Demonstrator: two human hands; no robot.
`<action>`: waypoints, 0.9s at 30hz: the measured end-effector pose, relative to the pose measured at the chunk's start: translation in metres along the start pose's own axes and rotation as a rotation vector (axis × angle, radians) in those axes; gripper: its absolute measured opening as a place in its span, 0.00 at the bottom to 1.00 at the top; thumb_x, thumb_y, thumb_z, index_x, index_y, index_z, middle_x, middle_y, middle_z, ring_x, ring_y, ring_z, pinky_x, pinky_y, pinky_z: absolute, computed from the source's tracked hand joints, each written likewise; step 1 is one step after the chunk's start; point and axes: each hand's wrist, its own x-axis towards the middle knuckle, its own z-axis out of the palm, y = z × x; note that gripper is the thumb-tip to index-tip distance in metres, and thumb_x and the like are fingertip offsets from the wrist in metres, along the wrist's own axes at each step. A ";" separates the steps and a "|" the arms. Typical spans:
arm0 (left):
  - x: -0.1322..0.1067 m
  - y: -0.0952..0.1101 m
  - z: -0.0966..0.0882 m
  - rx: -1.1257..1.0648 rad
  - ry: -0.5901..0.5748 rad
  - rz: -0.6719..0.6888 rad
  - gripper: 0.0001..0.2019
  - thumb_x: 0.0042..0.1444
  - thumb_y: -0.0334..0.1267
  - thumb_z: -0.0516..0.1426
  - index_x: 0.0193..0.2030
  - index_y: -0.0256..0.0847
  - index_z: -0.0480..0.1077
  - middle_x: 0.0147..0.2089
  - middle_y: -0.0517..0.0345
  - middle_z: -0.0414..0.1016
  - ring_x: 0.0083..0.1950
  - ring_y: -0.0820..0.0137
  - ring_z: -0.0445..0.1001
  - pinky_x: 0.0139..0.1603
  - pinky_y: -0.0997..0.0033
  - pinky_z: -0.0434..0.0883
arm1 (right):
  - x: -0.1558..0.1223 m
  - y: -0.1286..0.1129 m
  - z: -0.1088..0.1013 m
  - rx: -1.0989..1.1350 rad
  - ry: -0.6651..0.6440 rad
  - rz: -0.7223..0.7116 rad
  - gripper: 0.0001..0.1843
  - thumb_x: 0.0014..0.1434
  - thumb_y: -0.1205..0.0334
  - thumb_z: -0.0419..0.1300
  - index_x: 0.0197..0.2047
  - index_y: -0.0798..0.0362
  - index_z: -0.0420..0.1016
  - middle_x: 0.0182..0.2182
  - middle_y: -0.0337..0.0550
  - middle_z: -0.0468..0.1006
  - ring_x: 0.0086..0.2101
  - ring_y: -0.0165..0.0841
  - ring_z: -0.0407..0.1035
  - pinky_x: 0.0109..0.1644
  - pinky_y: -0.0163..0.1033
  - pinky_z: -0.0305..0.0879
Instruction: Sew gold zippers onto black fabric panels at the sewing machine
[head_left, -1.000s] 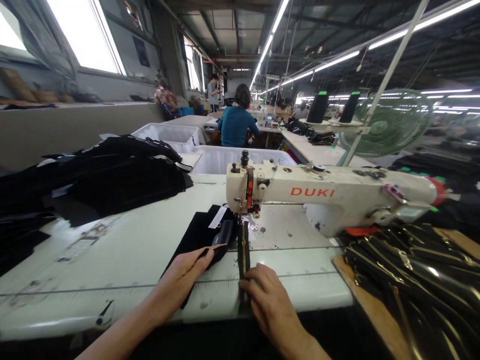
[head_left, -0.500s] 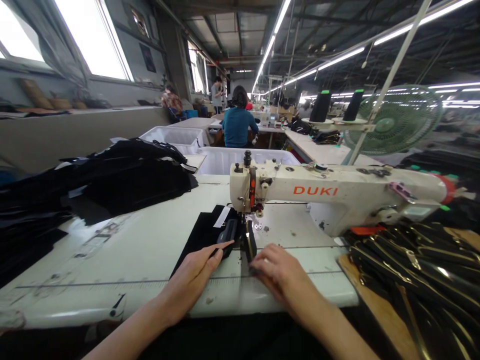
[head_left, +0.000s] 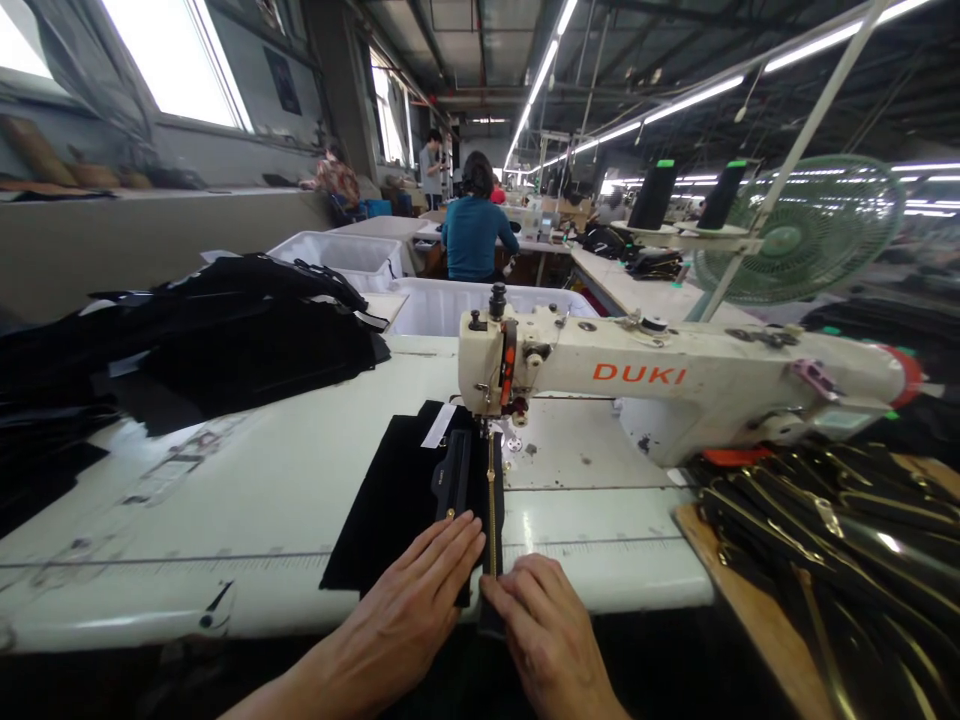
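Left hand [head_left: 426, 592] lying flat, fingers together, pressing black panel [head_left: 390, 500]; your right hand [head_left: 545, 618] pinching zipper strip [head_left: 492, 510] by near end. Strip running ahead of hands toward sewing machine [head_left: 555, 362]; uneven right-hand pull possibly skewing strip against panel.

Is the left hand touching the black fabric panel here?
Touching: the head view shows the left hand with its fingers laid flat over the black fabric panel.
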 end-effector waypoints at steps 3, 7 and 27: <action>0.000 -0.001 0.001 0.027 -0.005 0.017 0.34 0.54 0.17 0.46 0.69 0.28 0.53 0.71 0.43 0.56 0.72 0.59 0.53 0.69 0.55 0.60 | 0.002 -0.001 -0.001 -0.036 0.029 -0.038 0.14 0.70 0.73 0.47 0.49 0.59 0.72 0.32 0.45 0.75 0.36 0.38 0.67 0.41 0.42 0.65; 0.000 -0.002 0.004 0.018 -0.028 0.034 0.33 0.55 0.17 0.45 0.70 0.28 0.52 0.71 0.44 0.55 0.72 0.61 0.52 0.69 0.57 0.59 | 0.006 -0.002 -0.002 -0.071 0.049 -0.079 0.14 0.71 0.73 0.46 0.48 0.59 0.73 0.31 0.44 0.75 0.35 0.37 0.69 0.41 0.41 0.66; 0.023 -0.040 -0.022 -0.264 -0.147 0.155 0.28 0.69 0.31 0.52 0.72 0.49 0.49 0.68 0.52 0.62 0.68 0.60 0.61 0.69 0.53 0.56 | 0.074 0.063 0.009 -0.088 -0.244 0.120 0.33 0.50 0.81 0.52 0.58 0.51 0.71 0.53 0.48 0.72 0.53 0.43 0.64 0.58 0.51 0.65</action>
